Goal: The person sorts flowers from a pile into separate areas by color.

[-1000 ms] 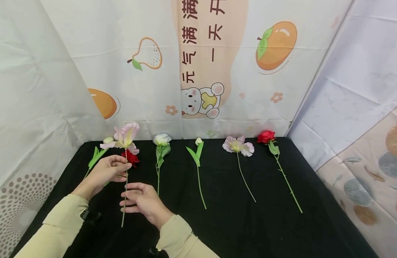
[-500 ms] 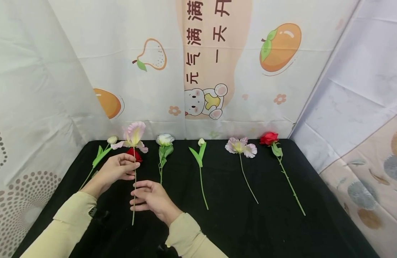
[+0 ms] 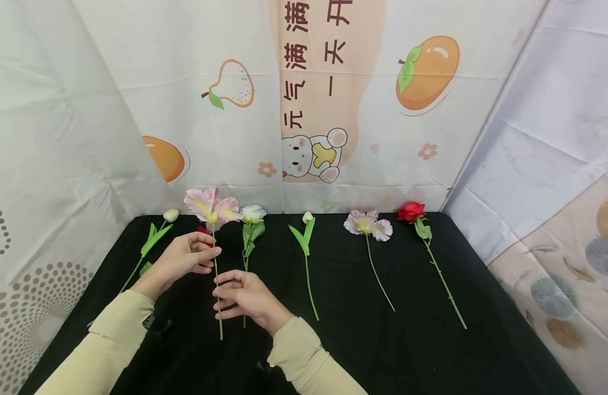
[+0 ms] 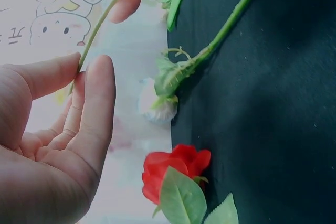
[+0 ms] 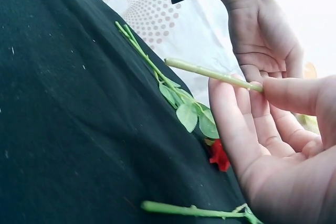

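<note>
A pink-and-yellow artificial flower [image 3: 212, 208] stands nearly upright above the table, held by its thin green stem. My left hand [image 3: 187, 255] pinches the stem between thumb and fingers just below the bloom. Lower down, my right hand [image 3: 249, 299] pinches the same stem [image 5: 210, 74], whose cut end sticks out past the fingers. Behind the left hand lies a red rose [image 4: 176, 169], mostly hidden in the head view. The white rose [image 3: 253, 214] is just right of the held bloom, its stem partly behind the right hand.
On the black tablecloth [image 3: 353, 340] several more flowers lie in a row: a white tulip [image 3: 155, 236] at far left, another white tulip [image 3: 306, 241], a second pink flower [image 3: 365, 225] and a red rose [image 3: 411, 211] at right. A printed curtain [image 3: 225, 137] hangs behind.
Both hands have carried the pink flower to the right, toward the white rose. Its bloom has turned, and it covers more of the red rose behind it.
</note>
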Action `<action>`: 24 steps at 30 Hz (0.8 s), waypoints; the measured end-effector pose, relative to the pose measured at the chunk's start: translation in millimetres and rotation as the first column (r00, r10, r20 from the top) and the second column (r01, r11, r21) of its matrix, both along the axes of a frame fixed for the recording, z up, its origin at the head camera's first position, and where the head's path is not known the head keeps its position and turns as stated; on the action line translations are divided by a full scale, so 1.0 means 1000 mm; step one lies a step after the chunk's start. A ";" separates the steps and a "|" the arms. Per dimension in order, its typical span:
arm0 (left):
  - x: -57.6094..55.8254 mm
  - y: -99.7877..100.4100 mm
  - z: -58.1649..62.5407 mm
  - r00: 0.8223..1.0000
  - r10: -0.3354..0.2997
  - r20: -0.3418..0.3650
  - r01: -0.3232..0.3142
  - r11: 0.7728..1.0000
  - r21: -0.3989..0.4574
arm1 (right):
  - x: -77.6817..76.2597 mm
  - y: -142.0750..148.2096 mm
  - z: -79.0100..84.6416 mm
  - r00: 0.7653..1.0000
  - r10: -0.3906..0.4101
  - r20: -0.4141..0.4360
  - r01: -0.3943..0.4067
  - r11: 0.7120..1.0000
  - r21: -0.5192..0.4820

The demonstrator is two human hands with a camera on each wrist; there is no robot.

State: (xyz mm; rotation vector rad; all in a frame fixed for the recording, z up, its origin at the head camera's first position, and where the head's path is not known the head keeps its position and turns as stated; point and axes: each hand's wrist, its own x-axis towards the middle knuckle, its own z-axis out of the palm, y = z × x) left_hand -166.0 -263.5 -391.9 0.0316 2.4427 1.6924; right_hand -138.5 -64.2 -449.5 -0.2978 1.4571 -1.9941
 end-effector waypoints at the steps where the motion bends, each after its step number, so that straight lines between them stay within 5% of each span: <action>1: -0.001 0.001 0.001 1.000 -0.007 0.000 0.007 1.000 -0.001 | -0.001 0.002 0.001 1.000 0.004 -0.007 -0.004 1.000 0.008; 14: 0.000 0.021 0.010 0.994 -0.100 -0.044 0.098 0.995 -0.032 | -0.021 0.042 0.013 0.990 0.012 -0.142 0.013 0.985 0.175; 24: 0.004 0.023 0.009 0.982 -0.172 -0.081 0.161 0.979 -0.124 | -0.042 0.081 0.035 0.959 0.064 -0.275 0.027 0.948 0.317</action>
